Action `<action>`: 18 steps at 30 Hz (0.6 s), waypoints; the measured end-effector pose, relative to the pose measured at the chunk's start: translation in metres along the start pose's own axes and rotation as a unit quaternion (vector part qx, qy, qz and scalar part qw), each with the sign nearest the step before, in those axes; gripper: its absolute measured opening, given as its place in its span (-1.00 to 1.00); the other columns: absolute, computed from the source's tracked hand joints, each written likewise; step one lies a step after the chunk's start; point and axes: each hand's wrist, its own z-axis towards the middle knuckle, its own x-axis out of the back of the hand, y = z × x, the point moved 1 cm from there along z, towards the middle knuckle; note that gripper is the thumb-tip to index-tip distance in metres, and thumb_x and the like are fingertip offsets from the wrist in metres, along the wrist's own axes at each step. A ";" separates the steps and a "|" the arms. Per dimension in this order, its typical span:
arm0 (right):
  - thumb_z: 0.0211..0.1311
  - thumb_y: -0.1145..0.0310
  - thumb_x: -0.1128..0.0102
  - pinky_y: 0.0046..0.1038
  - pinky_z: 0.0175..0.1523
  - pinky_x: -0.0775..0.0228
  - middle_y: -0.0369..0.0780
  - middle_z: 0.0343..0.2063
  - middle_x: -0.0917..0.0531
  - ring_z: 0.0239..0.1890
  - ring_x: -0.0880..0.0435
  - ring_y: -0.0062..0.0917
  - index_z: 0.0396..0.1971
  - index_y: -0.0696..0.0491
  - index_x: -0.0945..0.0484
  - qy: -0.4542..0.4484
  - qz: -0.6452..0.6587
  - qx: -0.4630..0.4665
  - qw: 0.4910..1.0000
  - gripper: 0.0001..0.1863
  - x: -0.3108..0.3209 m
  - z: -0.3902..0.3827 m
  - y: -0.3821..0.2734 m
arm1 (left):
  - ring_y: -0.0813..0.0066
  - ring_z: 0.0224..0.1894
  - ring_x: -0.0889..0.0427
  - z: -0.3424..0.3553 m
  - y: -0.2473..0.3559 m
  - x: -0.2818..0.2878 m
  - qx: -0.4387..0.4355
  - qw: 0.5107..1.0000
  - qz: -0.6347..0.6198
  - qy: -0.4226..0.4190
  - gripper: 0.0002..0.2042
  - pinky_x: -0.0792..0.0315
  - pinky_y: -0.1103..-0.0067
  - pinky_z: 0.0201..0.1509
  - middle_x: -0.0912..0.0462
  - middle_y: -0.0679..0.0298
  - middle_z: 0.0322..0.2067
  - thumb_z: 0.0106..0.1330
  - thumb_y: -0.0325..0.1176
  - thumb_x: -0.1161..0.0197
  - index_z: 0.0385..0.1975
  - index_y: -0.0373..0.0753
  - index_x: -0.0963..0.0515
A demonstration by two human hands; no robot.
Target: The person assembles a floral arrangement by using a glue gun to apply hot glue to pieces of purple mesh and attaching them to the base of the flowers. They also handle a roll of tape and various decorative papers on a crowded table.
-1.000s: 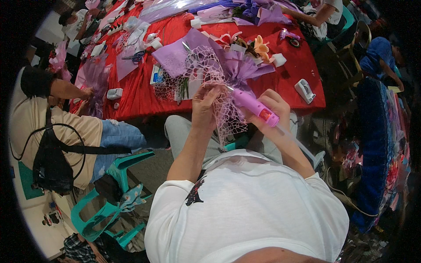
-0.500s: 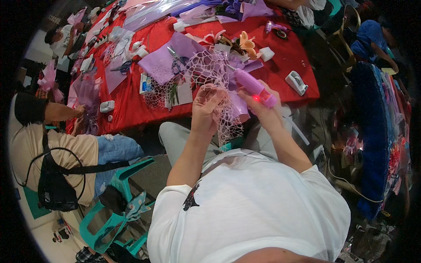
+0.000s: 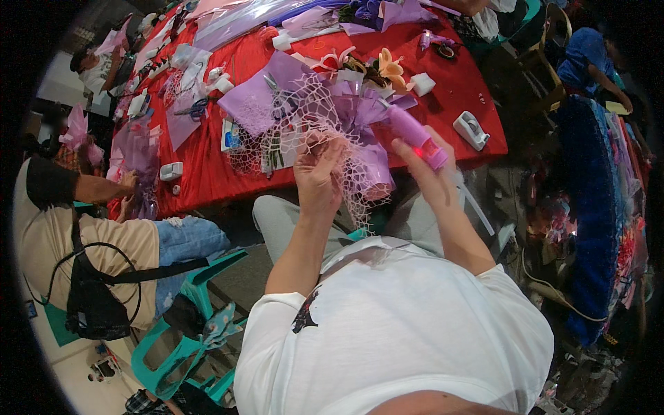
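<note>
My left hand (image 3: 318, 173) pinches a pale pink open-mesh net wrap (image 3: 310, 104) between its fingertips. The net spreads up over the table edge and hangs down below the hand. My right hand (image 3: 434, 169) is closed around a pink-purple hot glue gun (image 3: 407, 126), with a red light glowing on its body. Its nozzle points up and to the left, and a long whitish glue stick (image 3: 477, 207) trails from its back end. Between my hands sits a purple paper wrap (image 3: 372, 160), partly behind the net; what supports it is hidden.
The red-covered table (image 3: 443, 104) holds scissors (image 3: 196, 108), an orange flower (image 3: 391, 68), a white tape dispenser (image 3: 472, 130) and a second glue gun (image 3: 432, 41). A seated person (image 3: 117, 249) works at my left beside green chairs (image 3: 166, 353). A blue-draped table (image 3: 584, 221) stands at right.
My right hand has shifted right with the glue gun, away from the net. My left hand has drawn slightly left and down, spreading the net and uncovering more of the purple wrap.
</note>
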 end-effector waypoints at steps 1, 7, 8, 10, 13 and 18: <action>0.10 0.29 -0.38 -0.56 -0.18 -0.37 -0.35 -0.39 -0.60 -0.31 -0.51 -0.69 -0.21 0.10 -0.59 0.020 -0.002 -0.007 1.000 -0.70 0.004 0.004 0.000 | 0.56 -0.27 -0.63 -0.001 0.001 0.001 -0.003 1.000 -0.001 0.003 -0.82 -0.56 0.64 -0.19 -0.60 0.30 -0.31 0.25 -0.66 -0.18 -0.26 -0.20 -0.46; 0.00 0.46 -0.44 -0.70 -0.50 -0.31 -0.34 -0.41 -0.52 -0.44 -0.51 -0.66 -0.12 0.03 -0.40 0.260 0.151 0.026 0.954 -0.55 0.093 0.054 0.039 | 0.57 -0.34 -0.60 0.006 0.006 0.014 -0.015 0.999 0.022 0.041 -0.80 -0.54 0.64 -0.25 -0.60 0.31 -0.32 0.25 -0.61 -0.20 -0.20 -0.18 -0.48; -0.01 0.47 -0.39 -0.61 -0.37 -0.38 -0.29 -0.33 -0.48 -0.41 -0.46 -0.61 -0.03 0.06 -0.32 0.293 0.090 -0.012 0.952 -0.47 0.114 0.059 0.039 | 0.57 -0.34 -0.60 0.009 0.008 0.019 -0.011 0.998 0.032 0.055 -0.80 -0.53 0.64 -0.26 -0.60 0.31 -0.32 0.25 -0.59 -0.20 -0.18 -0.18 -0.48; -0.03 0.48 -0.30 -0.48 -0.18 -0.37 -0.24 -0.26 -0.41 -0.30 -0.43 -0.55 -0.02 0.10 -0.28 0.304 -0.056 0.038 0.950 -0.46 0.162 0.075 0.076 | 0.52 -0.35 -0.58 0.012 0.020 0.023 0.001 0.997 0.032 0.067 -0.85 -0.51 0.59 -0.32 -0.59 0.27 -0.33 0.29 -0.48 -0.17 -0.16 -0.23 -0.48; -0.15 0.47 -0.24 -0.29 0.03 -0.28 -0.11 -0.27 -0.38 -0.16 -0.40 -0.28 -0.07 0.15 -0.31 0.264 -0.301 0.110 0.910 -0.47 0.173 0.096 0.093 | 0.42 -0.29 -0.60 0.026 0.033 0.077 0.013 0.995 -0.047 0.090 -0.87 -0.58 0.57 -0.25 -0.58 0.18 -0.28 0.33 -0.51 -0.12 -0.16 -0.25 -0.50; -0.29 0.53 -0.20 -0.14 0.12 -0.19 0.05 -0.21 -0.37 -0.07 -0.34 0.02 -0.23 0.17 -0.37 0.084 -0.384 0.110 0.913 -0.54 0.146 0.132 0.133 | 0.40 -0.23 -0.60 0.036 0.040 0.078 0.054 0.982 -0.158 0.083 -0.89 -0.60 0.56 -0.15 -0.58 0.15 -0.27 0.35 -0.54 -0.09 -0.19 -0.29 -0.53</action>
